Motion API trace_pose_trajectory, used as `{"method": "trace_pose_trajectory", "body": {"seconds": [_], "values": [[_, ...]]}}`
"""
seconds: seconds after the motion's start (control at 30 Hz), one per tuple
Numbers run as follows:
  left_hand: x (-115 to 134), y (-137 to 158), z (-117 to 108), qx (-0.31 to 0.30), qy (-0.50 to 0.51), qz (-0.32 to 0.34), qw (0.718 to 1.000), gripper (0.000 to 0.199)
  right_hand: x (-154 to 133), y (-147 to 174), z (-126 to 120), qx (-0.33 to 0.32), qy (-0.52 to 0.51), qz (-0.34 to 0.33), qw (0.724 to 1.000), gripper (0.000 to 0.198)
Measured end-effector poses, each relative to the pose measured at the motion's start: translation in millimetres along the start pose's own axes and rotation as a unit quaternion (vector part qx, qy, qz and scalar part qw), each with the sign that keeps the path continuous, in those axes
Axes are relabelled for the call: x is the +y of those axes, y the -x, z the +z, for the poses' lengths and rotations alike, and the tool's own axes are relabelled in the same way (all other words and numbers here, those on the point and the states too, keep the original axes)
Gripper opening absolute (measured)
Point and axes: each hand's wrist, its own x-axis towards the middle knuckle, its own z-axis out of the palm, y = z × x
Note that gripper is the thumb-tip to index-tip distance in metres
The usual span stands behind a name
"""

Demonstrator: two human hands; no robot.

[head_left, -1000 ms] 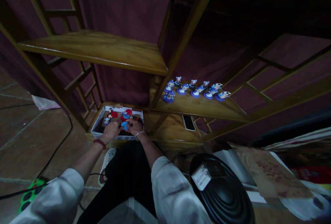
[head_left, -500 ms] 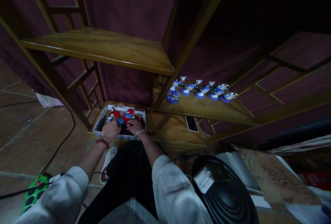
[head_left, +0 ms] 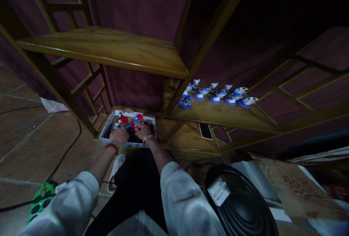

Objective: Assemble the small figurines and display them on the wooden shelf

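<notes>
Both my hands are inside a shallow white-walled cardboard box [head_left: 107, 126] on the lowest shelf. My left hand [head_left: 120, 136], with a red bead bracelet, is closed at the front left; its fingertips are turned away. Close by my right hand [head_left: 143, 131], which wears a silvery bracelet, has its fingers curled inward. A dark blue round piece [head_left: 129, 129] shows between the hands, against the left fingers. What either hand grips is too dark and small to make out. Small figurines [head_left: 119, 121] with red round bases [head_left: 124, 119] lie in the box around them.
Several figurines on purple bases [head_left: 217, 97] stand on the shelf [head_left: 212, 111] to the right. A phone [head_left: 205, 131] lies on the lower board. An upper shelf [head_left: 103, 50] overhangs the box. A black ridged stool-like object [head_left: 242, 203] and a green game controller [head_left: 40, 199] flank me.
My view has shifted slightly. My left hand has moved a little right, closer to the right hand, and the blue piece between them looks more covered and tilted.
</notes>
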Motion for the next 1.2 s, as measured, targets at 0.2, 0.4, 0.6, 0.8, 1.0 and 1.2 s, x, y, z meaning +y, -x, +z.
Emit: {"method": "trace_pose_trajectory", "body": {"seconds": [0.2, 0.4, 0.6, 0.8, 1.0, 1.2], "values": [[0, -2, 0, -0.011, 0.000, 0.011, 1.000, 0.036, -12, 1, -11, 0.030, 0.065, -0.001, 0.997, 0.029], [-2, -6, 3, 0.002, -0.003, 0.015, 1.000, 0.035, -20, 3, -17, 0.026, 0.114, 0.012, 0.993, 0.029], [-2, -7, 4, -0.008, -0.003, 0.010, 1.000, 0.032, -20, 0, -15, 0.016, 0.143, 0.021, 0.989, 0.031], [-3, -9, 8, -0.010, -0.016, 0.013, 1.000, 0.034, -21, -5, -13, 0.001, 0.147, 0.017, 0.989, 0.032], [-3, -7, 5, -0.022, -0.008, 0.022, 0.999, 0.033, -21, -8, -14, 0.003, 0.148, 0.017, 0.989, 0.033], [-1, -6, 3, -0.010, -0.010, 0.021, 1.000, 0.034, -17, -10, -9, 0.024, 0.125, 0.020, 0.992, 0.034]]}}
